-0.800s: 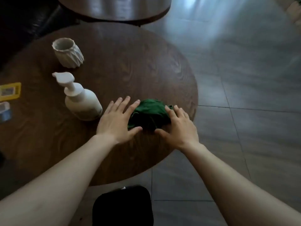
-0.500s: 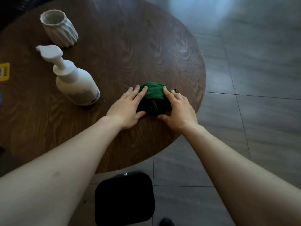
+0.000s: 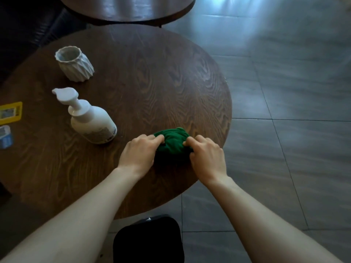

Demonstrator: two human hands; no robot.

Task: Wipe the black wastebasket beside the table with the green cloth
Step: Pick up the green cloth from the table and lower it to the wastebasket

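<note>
The green cloth [image 3: 173, 141] lies bunched up on the round dark wooden table [image 3: 152, 76], near its right front edge. My left hand [image 3: 139, 152] grips the cloth's left side with curled fingers. My right hand [image 3: 207, 155] pinches its right side. Both hands squeeze the cloth between them. The black wastebasket [image 3: 149, 242] stands on the floor below the table's near edge, between my forearms, with its top facing me.
A white pump bottle [image 3: 91, 121] and a white ribbed cup [image 3: 74, 63] stand on the table to the left. A yellow card [image 3: 10, 112] and a small blue item [image 3: 5, 137] lie at the left edge. A second round table [image 3: 129, 8] is behind. Grey tiled floor [image 3: 284, 92] spreads to the right.
My fingers went from lying flat beside the cloth to curling in and gripping it, bunching it tighter. The view shifted as my head moved.
</note>
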